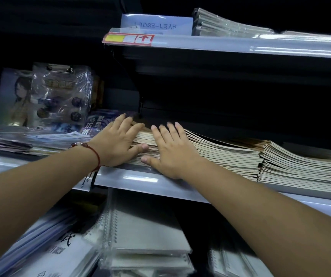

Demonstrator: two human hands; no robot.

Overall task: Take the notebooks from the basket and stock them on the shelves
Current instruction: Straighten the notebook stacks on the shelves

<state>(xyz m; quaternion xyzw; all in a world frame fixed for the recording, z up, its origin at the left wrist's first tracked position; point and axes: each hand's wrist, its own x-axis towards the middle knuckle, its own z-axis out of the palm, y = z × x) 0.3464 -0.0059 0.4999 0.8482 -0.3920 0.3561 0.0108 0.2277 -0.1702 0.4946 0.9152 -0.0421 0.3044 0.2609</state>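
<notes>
Both hands, left [118, 142] and right [170, 150], lie flat on the notebooks [220, 154], floppy slippery stack, so probably grab the spine edges.

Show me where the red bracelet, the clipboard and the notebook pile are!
red bracelet [97, 156], head view, on the cord at the wrist.
clipboard [60, 90], head view, middle of its wrapped board.
notebook pile [220, 154], head view, on the stacked page edges.

Two hands, the left hand [118, 142] and the right hand [171, 151], lie on one stack of notebooks [210, 154]; a second stack [300, 168] sits just beside it, the books too many to count. Three shelves show: the top shelf [220, 44], the middle shelf [132, 180] and a lower one with spiral pads [146, 232]. One clipboard [60, 92] stands at left.
</notes>
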